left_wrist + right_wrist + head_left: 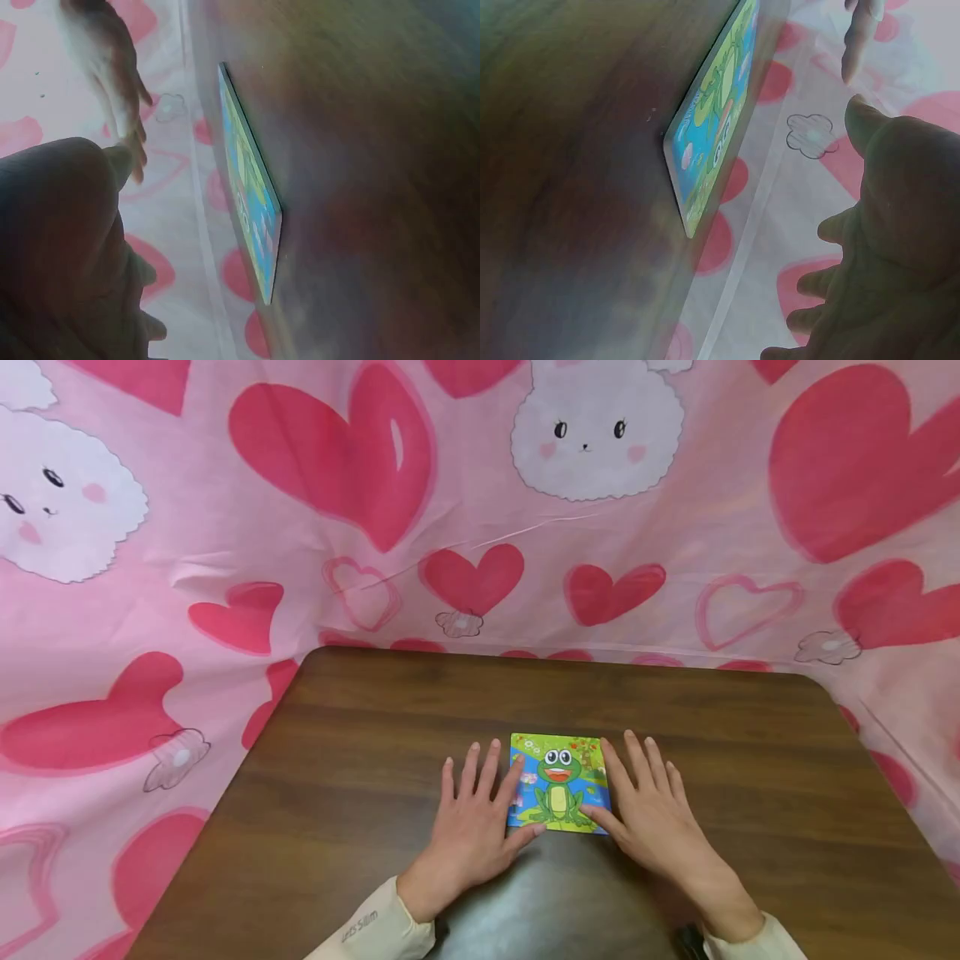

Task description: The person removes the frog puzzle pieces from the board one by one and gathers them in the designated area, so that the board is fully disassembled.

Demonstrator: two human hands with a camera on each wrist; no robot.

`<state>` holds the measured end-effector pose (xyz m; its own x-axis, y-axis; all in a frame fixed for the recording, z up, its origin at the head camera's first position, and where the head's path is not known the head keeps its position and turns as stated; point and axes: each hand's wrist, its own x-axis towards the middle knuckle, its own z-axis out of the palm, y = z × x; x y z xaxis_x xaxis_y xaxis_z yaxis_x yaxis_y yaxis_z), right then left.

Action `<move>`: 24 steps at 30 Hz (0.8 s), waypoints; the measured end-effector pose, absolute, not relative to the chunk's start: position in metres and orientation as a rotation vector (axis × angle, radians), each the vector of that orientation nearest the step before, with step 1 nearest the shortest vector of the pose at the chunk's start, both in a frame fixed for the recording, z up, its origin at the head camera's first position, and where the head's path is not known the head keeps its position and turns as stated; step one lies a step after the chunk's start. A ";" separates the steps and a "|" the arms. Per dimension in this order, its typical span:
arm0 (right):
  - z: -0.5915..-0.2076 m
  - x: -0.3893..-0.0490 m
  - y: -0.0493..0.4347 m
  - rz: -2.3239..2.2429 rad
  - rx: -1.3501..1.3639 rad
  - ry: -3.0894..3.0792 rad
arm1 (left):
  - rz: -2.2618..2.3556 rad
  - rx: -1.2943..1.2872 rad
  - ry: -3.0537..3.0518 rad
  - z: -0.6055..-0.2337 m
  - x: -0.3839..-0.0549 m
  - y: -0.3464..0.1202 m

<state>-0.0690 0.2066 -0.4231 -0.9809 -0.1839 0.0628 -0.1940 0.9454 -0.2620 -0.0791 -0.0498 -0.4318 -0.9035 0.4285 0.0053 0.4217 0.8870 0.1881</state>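
A flat square frog picture board (pixel 558 781), with a green frog on a blue and yellow-green ground, lies on the brown wooden table. My left hand (pixel 474 827) hovers palm down over its left side, fingers spread; the index finger and thumb overlap the edge in the head view. On the other side my right hand (pixel 656 818) hovers likewise, its thumb over the lower right corner. Both wrist views show a gap between the hands and the board (pixel 251 187). The right wrist view shows the right hand's fingers (pixel 821 281) extended, with nothing in them.
The wooden table (pixel 360 718) has rounded far corners. Pink cloth (pixel 480 518) printed with red hearts and white fluffy faces hangs behind it and along both sides. A small dark object (pixel 690 941) shows beside the right sleeve at the bottom.
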 end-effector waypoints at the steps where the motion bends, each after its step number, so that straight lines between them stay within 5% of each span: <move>1: -0.423 -0.070 0.206 0.420 0.297 -3.066 | 0.282 0.697 3.009 -0.432 -0.079 -0.047; 24: -0.421 -0.119 0.182 0.554 0.457 -2.877 | 0.068 0.996 2.825 -0.433 -0.082 -0.013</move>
